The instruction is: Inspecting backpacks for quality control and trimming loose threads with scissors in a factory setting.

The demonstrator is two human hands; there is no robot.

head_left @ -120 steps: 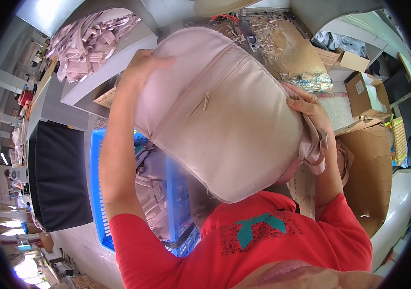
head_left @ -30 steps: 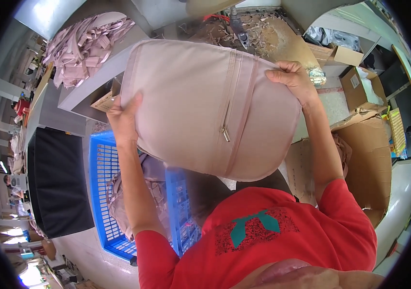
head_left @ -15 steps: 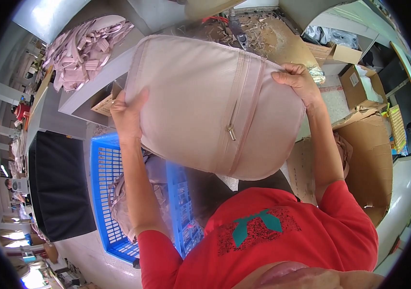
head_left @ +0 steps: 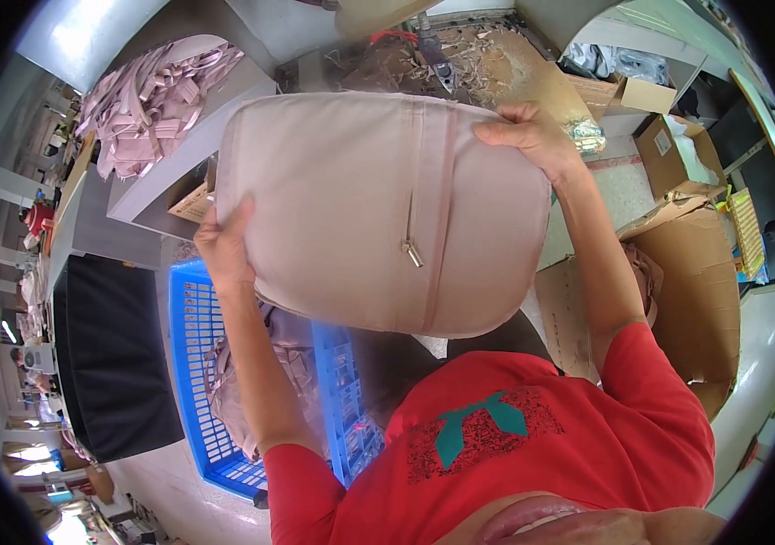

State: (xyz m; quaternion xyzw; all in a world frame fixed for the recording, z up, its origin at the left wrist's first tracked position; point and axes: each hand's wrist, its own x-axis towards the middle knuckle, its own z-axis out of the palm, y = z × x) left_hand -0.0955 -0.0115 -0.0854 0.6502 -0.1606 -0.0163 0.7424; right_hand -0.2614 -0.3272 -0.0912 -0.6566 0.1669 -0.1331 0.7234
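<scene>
A pale pink fabric bag panel (head_left: 333,200) is held up in front of me, broad side facing me. It has rounded corners, a zipper (head_left: 413,250) with a metal pull, and a darker seam strip running across it. My left hand (head_left: 227,245) grips its left edge, thumb on the face and fingers behind. At the upper right edge, my right hand (head_left: 533,141) pinches the panel the same way. Fingers of both hands are partly hidden behind the fabric.
Left of my legs stands a blue plastic basket (head_left: 189,313) with pink fabric pieces inside. Pink straps (head_left: 156,100) lie heaped on a surface at upper left. Beyond the panel is a worktop (head_left: 533,77) strewn with scraps. An open cardboard box (head_left: 692,291) stands at right, a black bin (head_left: 115,354) at left.
The panel has shifted left and turned slightly, with both hands moving along with it. Its upper left corner is lower now. Both hands keep their grip.
</scene>
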